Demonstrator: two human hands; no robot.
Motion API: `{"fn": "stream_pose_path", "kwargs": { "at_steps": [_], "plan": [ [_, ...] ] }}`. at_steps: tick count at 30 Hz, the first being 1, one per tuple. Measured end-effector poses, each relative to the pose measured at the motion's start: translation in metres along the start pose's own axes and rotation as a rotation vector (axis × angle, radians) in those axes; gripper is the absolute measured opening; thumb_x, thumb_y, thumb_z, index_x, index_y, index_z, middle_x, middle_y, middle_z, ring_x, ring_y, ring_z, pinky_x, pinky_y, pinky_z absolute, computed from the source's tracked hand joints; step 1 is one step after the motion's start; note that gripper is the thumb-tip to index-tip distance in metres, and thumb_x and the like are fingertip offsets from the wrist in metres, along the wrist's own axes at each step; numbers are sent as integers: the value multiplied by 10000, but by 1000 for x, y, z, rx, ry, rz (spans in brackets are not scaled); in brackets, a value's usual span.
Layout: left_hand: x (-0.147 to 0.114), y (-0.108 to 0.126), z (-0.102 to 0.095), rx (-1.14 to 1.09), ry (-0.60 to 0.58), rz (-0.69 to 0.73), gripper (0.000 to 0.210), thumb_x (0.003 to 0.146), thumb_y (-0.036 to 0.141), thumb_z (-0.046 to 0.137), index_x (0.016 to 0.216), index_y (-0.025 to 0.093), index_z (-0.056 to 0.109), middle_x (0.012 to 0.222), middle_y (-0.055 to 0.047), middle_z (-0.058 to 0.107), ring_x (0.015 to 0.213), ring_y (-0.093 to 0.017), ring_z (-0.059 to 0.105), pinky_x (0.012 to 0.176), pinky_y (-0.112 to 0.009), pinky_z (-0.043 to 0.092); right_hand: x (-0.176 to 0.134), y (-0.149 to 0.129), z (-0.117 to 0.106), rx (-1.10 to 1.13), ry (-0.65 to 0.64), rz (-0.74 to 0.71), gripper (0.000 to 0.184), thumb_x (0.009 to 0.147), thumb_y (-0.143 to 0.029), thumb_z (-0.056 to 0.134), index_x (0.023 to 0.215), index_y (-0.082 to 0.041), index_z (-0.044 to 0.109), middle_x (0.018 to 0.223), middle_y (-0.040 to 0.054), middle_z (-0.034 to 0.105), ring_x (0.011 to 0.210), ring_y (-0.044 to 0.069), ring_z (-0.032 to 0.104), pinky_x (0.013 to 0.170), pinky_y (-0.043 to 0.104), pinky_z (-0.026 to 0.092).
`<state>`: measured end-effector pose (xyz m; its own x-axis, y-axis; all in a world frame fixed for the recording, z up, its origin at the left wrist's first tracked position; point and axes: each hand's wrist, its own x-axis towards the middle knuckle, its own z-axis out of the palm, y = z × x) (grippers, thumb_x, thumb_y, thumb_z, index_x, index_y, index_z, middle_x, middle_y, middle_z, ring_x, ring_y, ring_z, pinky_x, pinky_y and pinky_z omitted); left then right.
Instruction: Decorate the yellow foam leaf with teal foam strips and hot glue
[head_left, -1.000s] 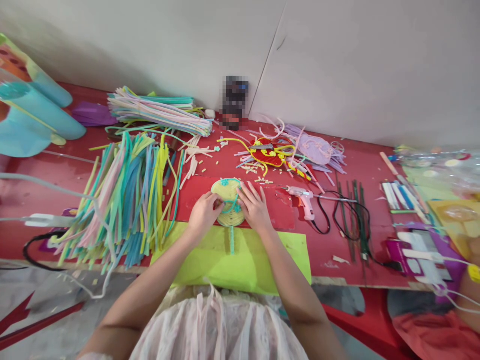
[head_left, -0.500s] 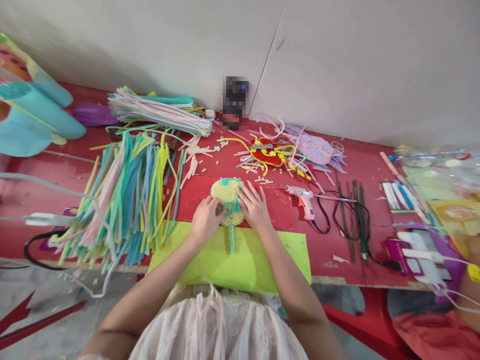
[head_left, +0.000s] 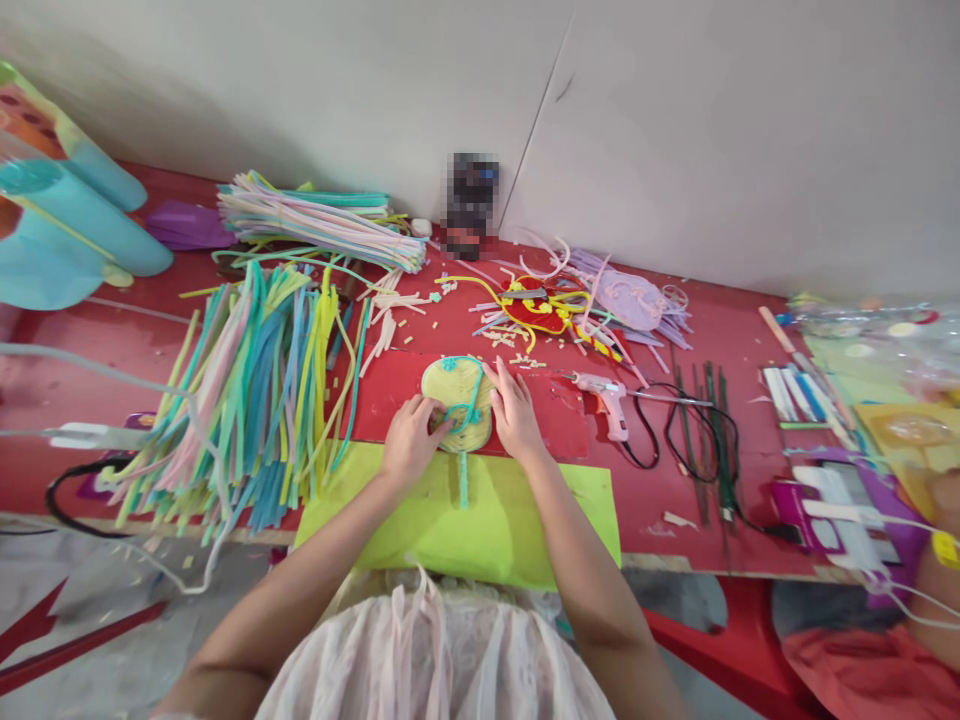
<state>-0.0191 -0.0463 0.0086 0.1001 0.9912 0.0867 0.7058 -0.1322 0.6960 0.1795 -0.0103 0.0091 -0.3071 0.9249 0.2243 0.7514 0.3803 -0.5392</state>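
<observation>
A pale yellow oval piece [head_left: 444, 382], coiled from fuzzy pipe cleaner, lies on the table in front of me. A teal stem [head_left: 463, 480] sticks out from its near end, and a small teal flower [head_left: 449, 364] sits near its far edge. Across its face curves a teal pipe cleaner [head_left: 475, 393]. My left hand [head_left: 412, 433] pinches this strand at the oval's left side; its fingertips are partly hidden. Along the right edge rests my right hand [head_left: 516, 412], fingers stretched out and holding nothing.
A pink glue gun [head_left: 611, 400] with a black cord lies to the right. Several pipe cleaners form a large pile [head_left: 255, 400] at left and a bundle [head_left: 322, 220] behind it. Scissors [head_left: 544, 294] lie among yellow and purple pieces. A green sheet [head_left: 517, 530] covers the near edge.
My right hand has shifted slightly right, off the oval's face, uncovering more of the teal strand. My left hand stays at the left side.
</observation>
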Motion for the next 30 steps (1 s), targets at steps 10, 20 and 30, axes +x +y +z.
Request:
{"fn": "stream_pose_path", "kwargs": {
  "at_steps": [10,20,30],
  "plan": [
    [-1,3,-1,66,15,-7,67,841,240,570,887,191,564,801,-22,540,756,-171,520,707,-283,424,0,0,0,43,-7,10,430,984,-266,246,1404,-237,335,1453,12,426,1407,130,254,1169,405,173],
    [11,21,-13,393,-28,16,107,858,222,530,768,188,577,788,-65,621,785,-230,573,721,-348,394,0,-2,-1,12,-10,-6,395,978,-274,244,1313,-234,448,1453,20,425,1400,144,277,1162,449,177],
    [47,10,-25,449,-126,297,136,875,175,502,810,182,621,853,-96,628,846,-246,555,737,-359,368,-1,-2,-1,-33,-27,-25,420,983,-275,236,1365,-263,410,1470,-1,398,1407,140,260,1168,448,163]
  ]
}}
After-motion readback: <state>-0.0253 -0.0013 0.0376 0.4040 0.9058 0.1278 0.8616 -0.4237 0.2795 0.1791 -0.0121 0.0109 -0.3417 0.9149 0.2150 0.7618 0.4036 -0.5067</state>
